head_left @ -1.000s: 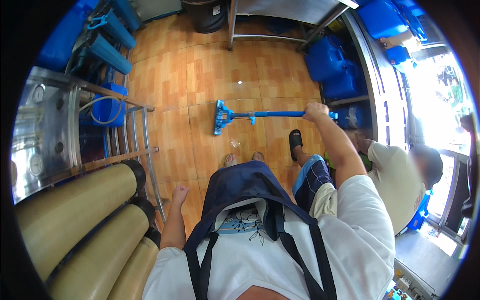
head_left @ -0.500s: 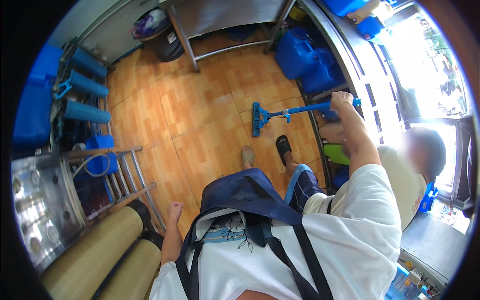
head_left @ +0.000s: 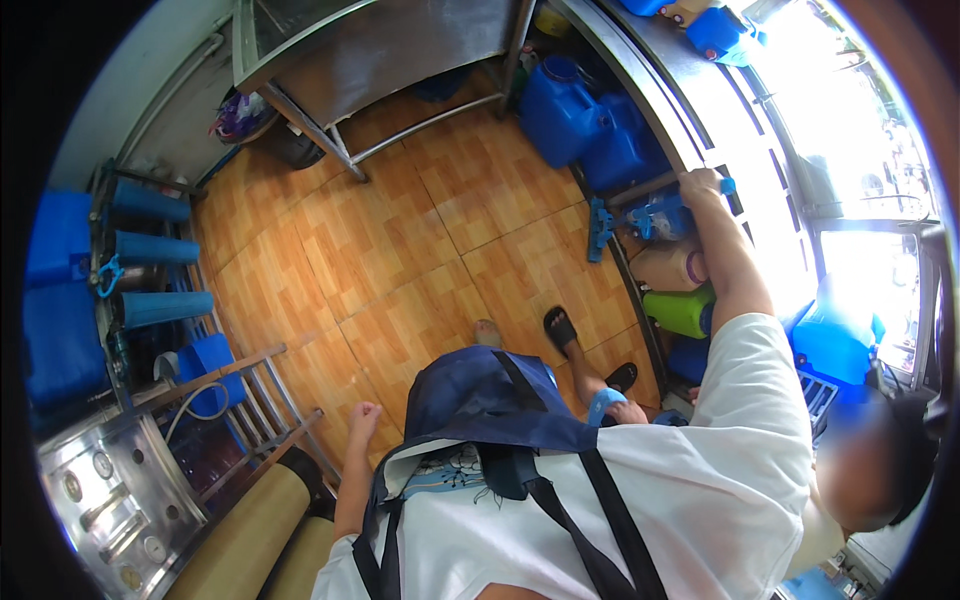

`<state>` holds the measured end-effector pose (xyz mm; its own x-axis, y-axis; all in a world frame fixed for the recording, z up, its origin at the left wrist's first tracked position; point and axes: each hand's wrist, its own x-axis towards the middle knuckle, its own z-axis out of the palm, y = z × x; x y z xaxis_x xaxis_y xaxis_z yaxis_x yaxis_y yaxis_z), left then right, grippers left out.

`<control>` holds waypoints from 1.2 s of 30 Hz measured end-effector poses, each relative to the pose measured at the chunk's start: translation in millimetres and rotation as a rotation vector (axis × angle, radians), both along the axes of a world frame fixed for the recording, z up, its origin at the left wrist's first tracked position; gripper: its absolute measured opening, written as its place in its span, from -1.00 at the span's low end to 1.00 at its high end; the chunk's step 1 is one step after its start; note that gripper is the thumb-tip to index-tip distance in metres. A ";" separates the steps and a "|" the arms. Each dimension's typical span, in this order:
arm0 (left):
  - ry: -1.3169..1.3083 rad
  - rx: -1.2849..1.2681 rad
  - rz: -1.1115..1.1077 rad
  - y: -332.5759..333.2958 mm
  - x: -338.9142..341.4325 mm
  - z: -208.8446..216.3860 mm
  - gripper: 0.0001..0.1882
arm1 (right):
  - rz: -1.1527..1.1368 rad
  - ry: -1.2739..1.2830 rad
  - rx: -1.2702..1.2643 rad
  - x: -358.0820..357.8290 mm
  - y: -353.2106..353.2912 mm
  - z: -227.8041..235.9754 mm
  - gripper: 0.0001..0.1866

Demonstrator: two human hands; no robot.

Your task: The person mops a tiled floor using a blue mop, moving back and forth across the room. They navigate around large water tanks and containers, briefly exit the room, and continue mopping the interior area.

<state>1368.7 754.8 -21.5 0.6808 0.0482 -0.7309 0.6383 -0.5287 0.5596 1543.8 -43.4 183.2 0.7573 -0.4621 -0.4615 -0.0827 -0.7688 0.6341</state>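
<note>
My right hand [head_left: 703, 187] grips the blue handle of a sponge mop [head_left: 599, 230], out to the right beside the long metal counter. The mop's head is near the floor by the counter's lower shelf, and its pole is foreshortened toward me. Low at my left side, my left hand [head_left: 364, 418] has its fingers curled in, with nothing seen in it. The tiled floor [head_left: 390, 230] spreads out ahead of me. Dark blue cloth of an apron [head_left: 480, 400] bulges out below my chest.
Blue jugs [head_left: 560, 115] and a green container [head_left: 680, 312] fill the space under the counter. A metal table [head_left: 400, 60] and a bin [head_left: 285, 145] stand ahead. Filter tubes and a metal rack [head_left: 265, 370] line the left. Another person [head_left: 870, 470] is close on my right.
My right hand has drawn the mop right, from the middle floor to the counter's edge. The other person has shifted nearer and lower on my right. My view has turned slightly.
</note>
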 end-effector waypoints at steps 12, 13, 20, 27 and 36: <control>0.158 -0.034 -0.011 47.3 23.8 -72.2 -0.73 | 0.476 -0.101 0.111 133.6 230.6 92.4 -0.89; 0.110 -0.072 -0.036 55.0 30.4 -73.2 -0.73 | 0.445 -0.101 0.160 141.5 240.5 102.4 -0.88; 0.014 0.055 -0.047 73.7 99.5 -42.2 -0.76 | 0.206 -0.221 0.437 182.7 302.6 48.1 -0.78; -0.035 0.102 0.080 90.1 130.8 -15.0 -0.77 | -0.163 -0.099 0.694 140.0 369.7 -104.0 -0.70; 0.071 0.290 -0.150 12.6 114.5 -14.8 -0.72 | -0.392 0.043 0.667 61.1 191.6 -113.6 -0.72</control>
<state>1483.2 767.5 -36.3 0.6441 0.1643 -0.7471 0.5731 -0.7505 0.3291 1604.9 148.2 69.6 0.5707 -0.3065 -0.7618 -0.4131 -0.9089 0.0562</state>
